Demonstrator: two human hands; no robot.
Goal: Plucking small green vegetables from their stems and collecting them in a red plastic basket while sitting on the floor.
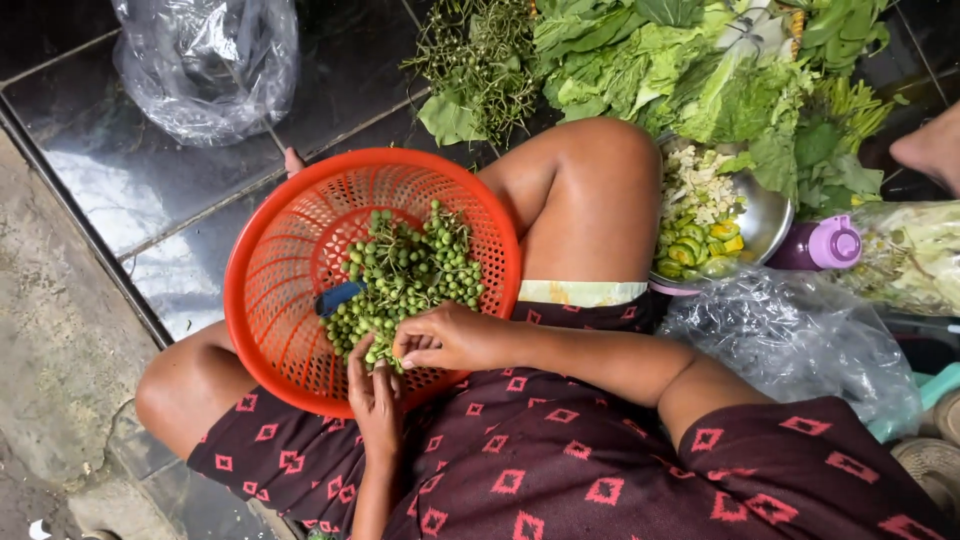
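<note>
— What are the hands doing?

— Both are working in the orange basket (pixel 290 260) resting on the lap. The left hand (pixel 374 395) and right hand (pixel 450 338) are pinching together on small green berries (pixel 405 275) at the pile's near edge.

— How are they handling?

— Probably light, firm, apt to roll; best nipped at the stems. Leafy greens (pixel 650 70), a metal bowl (pixel 765 215) and plastic bags (pixel 210 60) are crowding around.

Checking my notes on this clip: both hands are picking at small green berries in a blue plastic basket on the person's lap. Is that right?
Not quite: the basket is orange-red, not blue. The head view shows it on the lap, with the left hand and right hand both picking at the small green berries in it.
</note>
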